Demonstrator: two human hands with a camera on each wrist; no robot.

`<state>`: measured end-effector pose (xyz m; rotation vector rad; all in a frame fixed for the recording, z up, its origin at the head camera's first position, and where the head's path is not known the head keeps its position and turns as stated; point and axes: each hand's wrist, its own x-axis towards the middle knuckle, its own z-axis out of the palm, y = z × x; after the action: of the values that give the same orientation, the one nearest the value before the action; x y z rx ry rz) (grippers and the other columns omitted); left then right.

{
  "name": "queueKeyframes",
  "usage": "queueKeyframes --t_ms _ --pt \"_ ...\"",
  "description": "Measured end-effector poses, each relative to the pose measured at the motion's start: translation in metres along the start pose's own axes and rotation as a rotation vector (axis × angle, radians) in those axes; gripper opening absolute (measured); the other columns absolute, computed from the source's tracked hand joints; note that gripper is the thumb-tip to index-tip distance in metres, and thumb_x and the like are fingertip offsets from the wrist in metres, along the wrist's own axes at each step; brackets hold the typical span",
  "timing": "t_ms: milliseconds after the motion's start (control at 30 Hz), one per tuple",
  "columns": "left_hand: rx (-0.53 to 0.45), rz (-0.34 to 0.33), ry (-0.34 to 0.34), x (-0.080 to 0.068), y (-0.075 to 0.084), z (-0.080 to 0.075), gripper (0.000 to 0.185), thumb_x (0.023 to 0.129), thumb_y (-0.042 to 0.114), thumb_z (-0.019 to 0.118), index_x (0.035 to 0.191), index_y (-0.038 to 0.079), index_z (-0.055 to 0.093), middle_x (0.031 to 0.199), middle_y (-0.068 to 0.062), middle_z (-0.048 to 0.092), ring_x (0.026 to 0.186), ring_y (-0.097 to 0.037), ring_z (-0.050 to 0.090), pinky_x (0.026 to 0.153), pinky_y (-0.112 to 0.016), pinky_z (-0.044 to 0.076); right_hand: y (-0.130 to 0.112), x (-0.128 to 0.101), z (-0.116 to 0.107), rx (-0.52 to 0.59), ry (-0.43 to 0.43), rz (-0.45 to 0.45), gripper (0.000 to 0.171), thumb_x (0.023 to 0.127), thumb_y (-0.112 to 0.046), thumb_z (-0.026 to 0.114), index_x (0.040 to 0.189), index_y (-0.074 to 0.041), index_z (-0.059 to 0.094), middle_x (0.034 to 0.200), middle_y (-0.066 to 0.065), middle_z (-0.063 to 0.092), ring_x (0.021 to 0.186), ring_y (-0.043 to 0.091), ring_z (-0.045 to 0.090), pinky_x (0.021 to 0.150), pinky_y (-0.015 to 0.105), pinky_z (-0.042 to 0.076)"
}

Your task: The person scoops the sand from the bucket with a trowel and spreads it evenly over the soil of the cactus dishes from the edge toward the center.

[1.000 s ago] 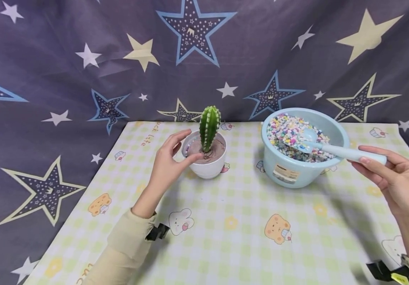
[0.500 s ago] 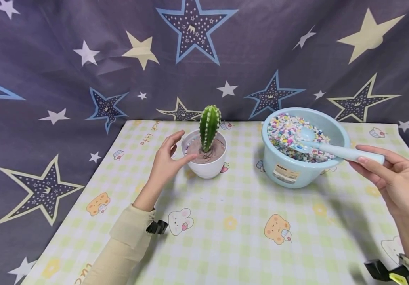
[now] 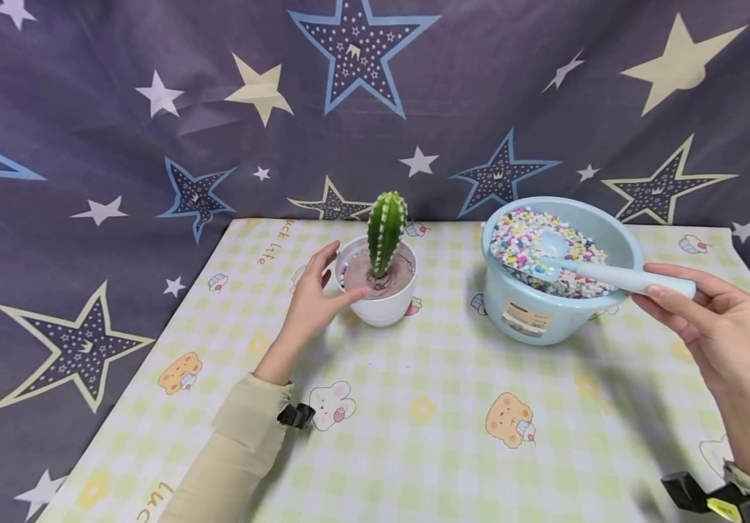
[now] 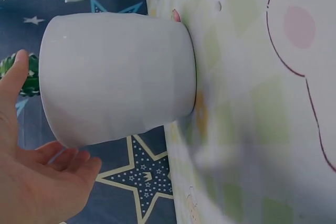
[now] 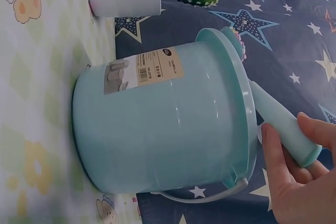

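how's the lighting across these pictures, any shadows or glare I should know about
Head view: brightest, with soft shadows on the tablecloth near both arms, including below the right hand; left wrist view: dimmer, turned sideways, a soft-edged shadow beside the white pot; right wrist view: also dim and sideways, small glints on the blue bucket.

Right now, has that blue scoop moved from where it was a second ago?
Yes: the blue scoop has shifted slightly leftward in the head view, judged against the label on the bucket.

Two hands (image 3: pixel 312 298) (image 3: pixel 724 319), one cactus (image 3: pixel 385 236), one pot (image 3: pixel 384 312), one bucket (image 3: pixel 571 319), one scoop (image 3: pixel 610 275)
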<state>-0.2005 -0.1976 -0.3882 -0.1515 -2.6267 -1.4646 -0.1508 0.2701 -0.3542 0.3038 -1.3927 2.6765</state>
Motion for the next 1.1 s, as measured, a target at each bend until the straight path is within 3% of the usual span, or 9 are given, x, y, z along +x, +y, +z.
queueKeyframes --t_ms 467,700,900,1100 --pt "0.049 -0.029 -0.045 0.0 -0.001 0.006 0.108 0.078 0.035 0.086 0.16 0.011 0.02 0.164 -0.012 0.025 0.15 -0.028 0.03 0.124 -0.041 0.031 0.003 0.003 0.012 -0.004 -0.024 0.004 0.038 0.09 0.028 0.043 0.116 0.015 0.066 0.106 0.02 0.074 0.098 0.025 0.075 0.084 0.035 0.061" --pt "0.07 -0.089 -0.077 -0.001 -0.001 0.008 0.114 0.075 0.04 0.087 0.161 0.015 0.015 0.165 -0.012 0.022 0.15 -0.032 0.031 0.123 -0.046 0.032 0.006 0.005 0.017 -0.019 -0.032 0.015 0.037 0.09 0.028 0.045 0.117 0.015 0.066 0.103 0.019 0.071 0.098 0.025 0.074 0.084 0.036 0.061" --pt "0.077 -0.09 -0.061 -0.003 -0.001 0.009 0.114 0.076 0.039 0.086 0.161 0.014 0.014 0.165 -0.013 0.022 0.149 -0.034 0.031 0.123 -0.047 0.032 0.011 0.008 0.024 -0.027 -0.05 0.02 0.036 0.09 0.027 0.046 0.116 0.014 0.067 0.095 0.019 0.07 0.097 0.025 0.075 0.084 0.035 0.06" --pt "0.098 -0.09 -0.031 -0.005 0.0 0.012 0.115 0.075 0.043 0.086 0.161 0.014 0.016 0.165 -0.012 0.023 0.15 -0.033 0.029 0.123 -0.051 0.03 0.016 0.011 0.034 -0.052 -0.059 0.029 0.036 0.09 0.026 0.047 0.116 0.012 0.068 0.107 0.017 0.073 0.097 0.023 0.075 0.085 0.034 0.06"
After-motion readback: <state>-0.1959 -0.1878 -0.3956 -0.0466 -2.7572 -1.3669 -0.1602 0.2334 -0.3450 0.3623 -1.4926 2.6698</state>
